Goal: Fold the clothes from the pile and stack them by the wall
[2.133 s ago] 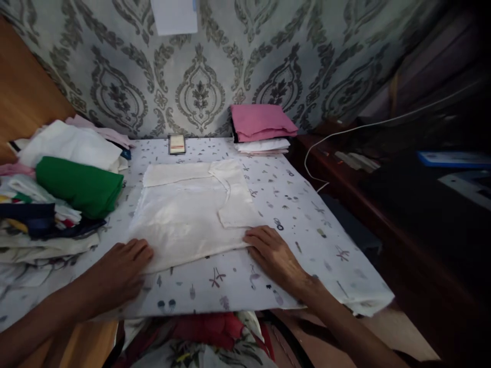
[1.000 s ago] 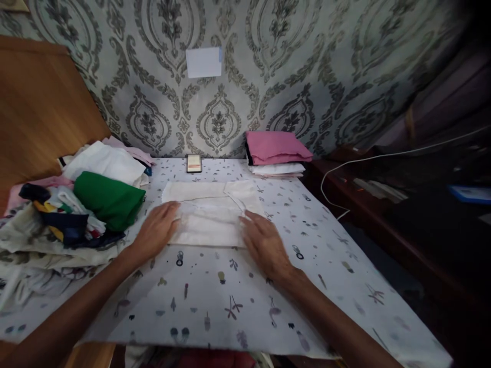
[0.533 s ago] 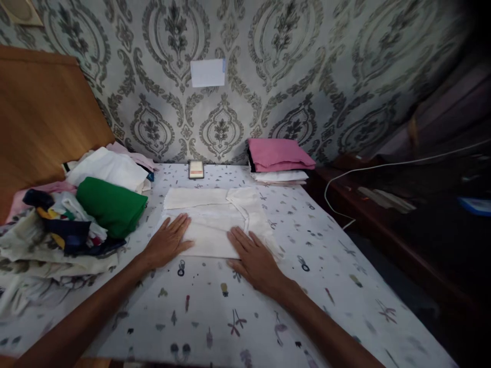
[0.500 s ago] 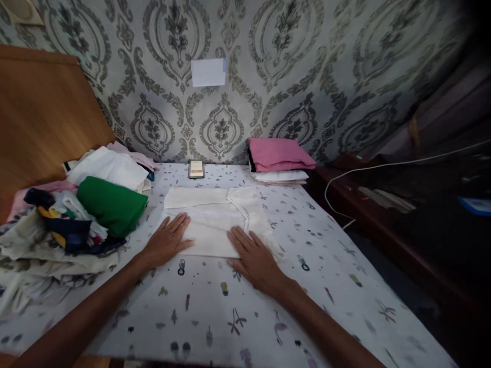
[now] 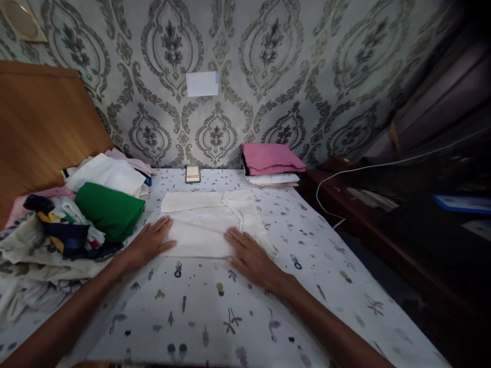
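Observation:
A white garment (image 5: pixel 199 232), partly folded, lies flat on the printed bedsheet (image 5: pixel 207 306) in front of me. A curved seam, like a neckline, shows toward its right side. My left hand (image 5: pixel 151 242) rests at the garment's left edge, fingers stretched out and palm down. Flat on the garment's lower right part lies my right hand (image 5: pixel 251 255), its fingers extended and slightly apart. Neither hand grips anything.
To the left is a heap of loose clothes with a green folded cloth (image 5: pixel 111 210) by a wooden headboard (image 5: pixel 42 112). A folded pile topped by a pink cloth (image 5: pixel 272 157) sits at the back right. A small phone-like object (image 5: pixel 193 174) lies near the wall; a white cable (image 5: pixel 368 166) hangs right.
My left hand has slid left across the garment to its edge. My right hand stays on the garment in nearly the same place. The camera view has shifted slightly.

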`<state>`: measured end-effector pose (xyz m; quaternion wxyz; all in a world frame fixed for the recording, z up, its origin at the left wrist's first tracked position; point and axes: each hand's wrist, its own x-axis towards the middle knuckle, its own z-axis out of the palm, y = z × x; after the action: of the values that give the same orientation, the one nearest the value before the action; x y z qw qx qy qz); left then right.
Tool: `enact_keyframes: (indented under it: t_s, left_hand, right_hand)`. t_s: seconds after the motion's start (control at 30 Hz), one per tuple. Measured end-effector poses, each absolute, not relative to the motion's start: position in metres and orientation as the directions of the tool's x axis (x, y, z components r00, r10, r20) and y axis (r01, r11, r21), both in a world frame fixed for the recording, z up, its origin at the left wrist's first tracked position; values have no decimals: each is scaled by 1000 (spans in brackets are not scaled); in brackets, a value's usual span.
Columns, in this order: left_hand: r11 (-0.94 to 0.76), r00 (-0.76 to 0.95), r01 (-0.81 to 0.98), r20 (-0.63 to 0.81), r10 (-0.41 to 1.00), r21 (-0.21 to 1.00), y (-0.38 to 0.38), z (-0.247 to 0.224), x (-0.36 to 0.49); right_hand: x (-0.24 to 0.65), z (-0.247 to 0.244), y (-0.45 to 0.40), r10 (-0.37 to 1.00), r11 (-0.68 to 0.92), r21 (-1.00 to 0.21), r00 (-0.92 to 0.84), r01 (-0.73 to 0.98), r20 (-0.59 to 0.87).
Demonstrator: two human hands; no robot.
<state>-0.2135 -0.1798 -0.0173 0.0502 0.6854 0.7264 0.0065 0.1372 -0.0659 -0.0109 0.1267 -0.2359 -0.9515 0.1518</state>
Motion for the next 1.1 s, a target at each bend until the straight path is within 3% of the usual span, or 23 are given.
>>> enact_keyframes:
  t_s: [0.1,0.2,0.4,0.53,0.67,0.73,0.8,0.87,0.97,1.1]
  left_hand:
    - [83,-76,989,-60,995,121,-163,10,-222]
    - [95,-97,986,3,995,133,-125,33,-236]
    - [208,-196,974,-123,973,92,-30,29,-262]
    - [206,-184,971,-180,966,117,-6,13,-272]
    - [225,-195,961,-184,963,161,-6,9,-281]
    - [269,-237,945,-176,955,185,-6,11,-286]
    - [327,-293,919,-176,940,221,-4,14,-291]
    - [384,-344,882,-185,921,272,-4,17,-296]
    - [452,-405,813,-201,892,366,-7,20,-300]
    - [491,-448,710,-214,868,505,-18,21,-298]
  right_hand:
    - [141,0,-38,582,760,-515,-766,396,271]
    - [138,10,16,673,699,-585,-654,411,346]
    - [102,10,125,802,583,-390,-582,712,136]
    - [87,1,148,836,530,-375,-543,761,80]
    - [72,-1,123,849,519,-366,-515,773,116]
    - [55,3,84,796,601,-363,-576,712,187]
    - [31,9,27,636,763,-364,-721,534,274]
    - [5,16,-35,414,885,-332,-877,325,245]
    - [-30,22,-107,194,954,-262,-965,144,177]
    - [-57,21,-134,235,961,-167,-970,221,70]
